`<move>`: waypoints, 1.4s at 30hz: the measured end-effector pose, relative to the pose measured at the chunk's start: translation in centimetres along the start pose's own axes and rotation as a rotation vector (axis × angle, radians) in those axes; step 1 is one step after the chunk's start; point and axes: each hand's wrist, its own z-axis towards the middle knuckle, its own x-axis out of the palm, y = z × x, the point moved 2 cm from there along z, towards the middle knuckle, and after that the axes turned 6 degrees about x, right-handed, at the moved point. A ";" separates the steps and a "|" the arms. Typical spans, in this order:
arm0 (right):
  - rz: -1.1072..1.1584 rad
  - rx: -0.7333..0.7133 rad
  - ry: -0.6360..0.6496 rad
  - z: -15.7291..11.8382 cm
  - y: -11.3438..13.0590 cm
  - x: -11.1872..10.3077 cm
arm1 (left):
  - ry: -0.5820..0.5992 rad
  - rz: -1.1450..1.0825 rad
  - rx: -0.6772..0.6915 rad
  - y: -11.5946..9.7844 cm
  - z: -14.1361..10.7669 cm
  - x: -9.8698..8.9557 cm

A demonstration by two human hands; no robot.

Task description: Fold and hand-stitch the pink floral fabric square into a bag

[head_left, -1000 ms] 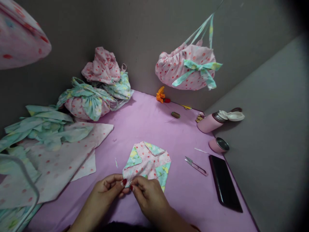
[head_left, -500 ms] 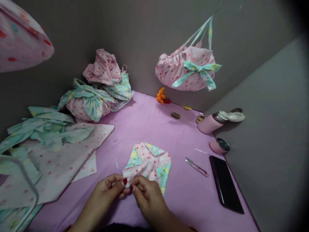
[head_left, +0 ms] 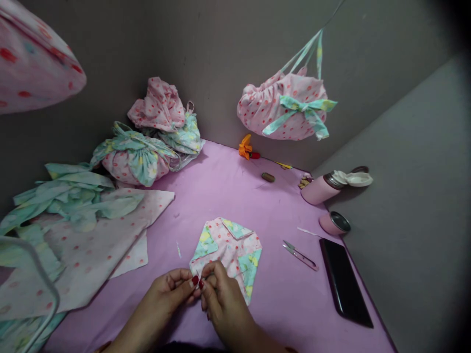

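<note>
A small piece of floral fabric, pink with red dots and with mint-green flaps folded at its corners, lies in front of me. My left hand pinches its near left corner between thumb and fingers. Right beside it, my right hand is closed, its thumb and index fingertips meeting the left thumb at that same corner. Whether the right fingertips hold a needle or just the cloth is too small to make out. To the right of the fabric lies a pair of thread snips, with its blades pointing away.
Green and pink cloth pieces cover the left side, with drawstring bags behind. A pink pouch hangs at the back. A thread spool, pink flask, cup and black phone stand or lie rightward.
My right hand has come closer to the left, and their thumbs now nearly touch at the corner. Both hands and the fabric sit slightly further right.
</note>
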 end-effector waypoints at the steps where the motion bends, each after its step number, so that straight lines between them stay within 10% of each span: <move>1: 0.002 0.002 0.017 0.0 0.0 0.1 | 0.009 0.021 0.007 0.0 0.1 0.0; 12: -0.296 -0.135 -0.091 0.7 2.0 -1.3 | -0.007 0.136 0.083 0.5 0.2 -0.5; 21: 0.786 0.090 -0.160 2.2 1.5 -2.0 | -0.045 0.129 0.019 0.3 0.1 -0.1; 27: 1.043 0.031 -0.467 3.1 2.0 -5.7 | -0.072 0.175 0.013 0.6 -0.2 -0.4; 36: 0.951 -0.105 -0.739 3.5 1.7 -8.2 | -0.081 0.183 0.015 0.5 -0.1 -0.5; 42: 0.207 -0.084 -0.298 4.4 1.8 -8.1 | -0.057 0.158 0.085 0.9 0.0 -0.5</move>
